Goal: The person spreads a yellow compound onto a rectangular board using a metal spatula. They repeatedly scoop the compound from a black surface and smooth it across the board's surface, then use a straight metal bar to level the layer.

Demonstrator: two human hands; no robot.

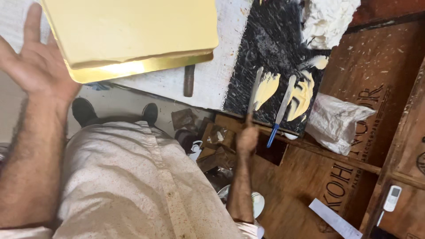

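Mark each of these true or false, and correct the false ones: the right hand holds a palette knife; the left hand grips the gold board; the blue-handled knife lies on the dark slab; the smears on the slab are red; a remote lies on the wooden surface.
1. The right hand holds a palette knife. True.
2. The left hand grips the gold board. False: it is open, palm spread, beside the board.
3. The blue-handled knife lies on the dark slab. True.
4. The smears on the slab are red. False: they are pale yellow.
5. A white remote lies on the wooden surface. True.
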